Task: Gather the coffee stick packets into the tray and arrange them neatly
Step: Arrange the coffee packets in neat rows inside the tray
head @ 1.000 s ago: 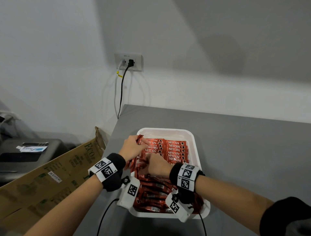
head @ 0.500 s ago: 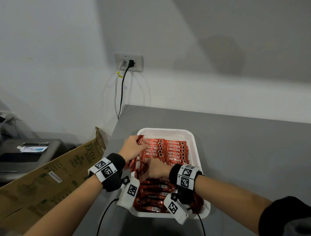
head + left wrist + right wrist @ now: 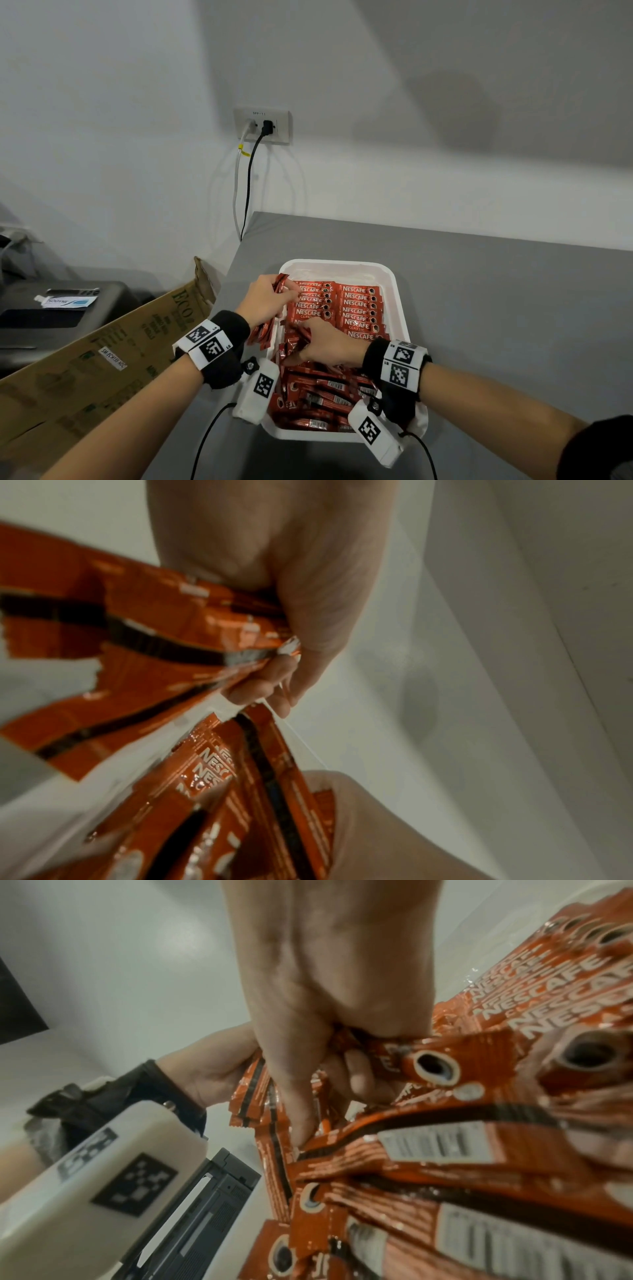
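Head view, nearest first: a loose heap of packets [image 3: 322, 390] fills the near half of the white tray [image 3: 399, 284], lying crosswise, many barcode side up. Just beyond the heap the right hand [image 3: 329, 344] has its fingers [image 3: 359, 1077] curled into the pile, pinching a few sticks; the right wrist view shows them clenched on red foil. Half a second ago this hand sat a touch nearer the tray's left wall and lower in the heap; now it has lifted slightly, with a small bunch coming up between thumb and fingers. That suggests another batch is about to leave the jumble.

Farther on, the left hand [image 3: 265, 301] holds a bundle of sticks [image 3: 279, 286] upright over the tray's left rim, its fingers [image 3: 263, 685] closed round them; it has barely shifted over the last second. Behind both hands, two tidy rows of packets [image 3: 342, 308] lie face up, logos aligned, in the far half of the tray.

All packets in view are in the tray or held over its rim, so I judge the gathering done and the sorting perhaps half finished. The tray sits on the grey worktop [image 3: 496, 308], a cardboard box [image 3: 102, 359] beside it at left.
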`<state>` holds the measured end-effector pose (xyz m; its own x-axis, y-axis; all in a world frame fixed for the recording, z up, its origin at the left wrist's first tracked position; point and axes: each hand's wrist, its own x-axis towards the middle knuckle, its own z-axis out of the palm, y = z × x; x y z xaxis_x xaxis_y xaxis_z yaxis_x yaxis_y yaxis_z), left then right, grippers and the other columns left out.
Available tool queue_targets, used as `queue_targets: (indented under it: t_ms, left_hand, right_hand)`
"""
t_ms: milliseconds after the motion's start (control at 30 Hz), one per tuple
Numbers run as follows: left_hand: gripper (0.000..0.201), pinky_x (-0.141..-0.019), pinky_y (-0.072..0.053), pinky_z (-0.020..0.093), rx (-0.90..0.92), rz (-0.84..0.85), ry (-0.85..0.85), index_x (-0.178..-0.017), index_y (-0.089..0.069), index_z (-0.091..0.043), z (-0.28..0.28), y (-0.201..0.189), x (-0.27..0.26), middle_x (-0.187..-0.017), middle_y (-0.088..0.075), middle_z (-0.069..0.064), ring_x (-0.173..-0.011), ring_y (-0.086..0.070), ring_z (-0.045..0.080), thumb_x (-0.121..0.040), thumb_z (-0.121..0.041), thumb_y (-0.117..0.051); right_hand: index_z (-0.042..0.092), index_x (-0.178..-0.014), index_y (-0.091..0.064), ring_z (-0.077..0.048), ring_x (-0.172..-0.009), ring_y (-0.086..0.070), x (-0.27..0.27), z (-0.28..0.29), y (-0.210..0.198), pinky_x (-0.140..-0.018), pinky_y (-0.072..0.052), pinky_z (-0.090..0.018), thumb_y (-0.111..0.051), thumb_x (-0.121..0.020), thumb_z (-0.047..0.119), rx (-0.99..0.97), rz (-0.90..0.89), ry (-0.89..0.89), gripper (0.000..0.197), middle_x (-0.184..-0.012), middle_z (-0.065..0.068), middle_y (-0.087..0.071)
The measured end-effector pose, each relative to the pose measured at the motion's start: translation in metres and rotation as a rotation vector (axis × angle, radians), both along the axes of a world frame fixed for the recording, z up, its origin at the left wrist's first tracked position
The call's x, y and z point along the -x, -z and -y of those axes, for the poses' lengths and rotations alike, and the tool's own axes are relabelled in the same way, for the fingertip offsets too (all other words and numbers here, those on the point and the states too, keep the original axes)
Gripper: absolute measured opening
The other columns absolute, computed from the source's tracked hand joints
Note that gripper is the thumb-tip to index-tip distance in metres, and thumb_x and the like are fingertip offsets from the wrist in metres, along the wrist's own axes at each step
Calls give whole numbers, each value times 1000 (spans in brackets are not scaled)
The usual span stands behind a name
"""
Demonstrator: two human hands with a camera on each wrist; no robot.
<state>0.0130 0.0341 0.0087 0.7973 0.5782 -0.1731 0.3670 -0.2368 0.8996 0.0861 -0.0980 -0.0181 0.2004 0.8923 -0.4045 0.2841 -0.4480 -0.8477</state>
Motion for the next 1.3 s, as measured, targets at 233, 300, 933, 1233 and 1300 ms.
queue_targets:
  t_ms: [233, 300, 933, 1233, 1300]
  left_hand:
    - [27, -52, -46, 17, 3, -36, 95, -91, -67, -2, 0, 0, 5, -76, -67, 10, -44, -51, 1, -92, -26, -57]
    - [42, -58, -45, 22, -1, -82, 177, -89, -69, -6, 6, 0, 8, -75, -65, 22, -46, -50, 9, -93, -43, -49]
    - [14, -71, -52, 27, 26, -54, 197, -85, -60, -11, 10, -23, 0, -78, -64, 13, -58, -60, 10, -93, -20, -54]
    - [16, -54, -47, 13, -44, -117, 111, -82, -56, -14, 10, -18, -3, -72, -65, 0, -54, -60, 5, -94, -22, -51]
    - [16, -53, -46, 13, -21, -132, 127, -85, -57, -12, 12, -18, -3, -73, -65, 0, -53, -61, 4, -95, -22, -51]
  right_hand:
    - [5, -95, -64, -23, -74, -68, -2, 19, -16, -73, -51, -21, -72, -82, 12, -206, -109, 136, 17, -80, -6, -71]
    - [9, -90, -63, -4, -55, -62, -3, 26, -24, -59, -45, -10, -69, -84, 9, -278, -140, 196, 9, -62, 7, -67]
    - [8, -83, -68, 2, -62, -57, -63, 48, -28, -58, -43, -10, -70, -84, 21, -55, 369, 194, 13, -75, 7, -66]
    - [10, -84, -65, -9, -72, -56, -55, 36, -2, -60, -44, -19, -72, -81, 32, 171, 693, -81, 24, -76, 6, -59]
    - [16, -73, -56, -11, -71, -55, -53, 32, -1, -58, -43, -21, -72, -80, 32, 195, 723, -120, 24, -70, 8, -54]
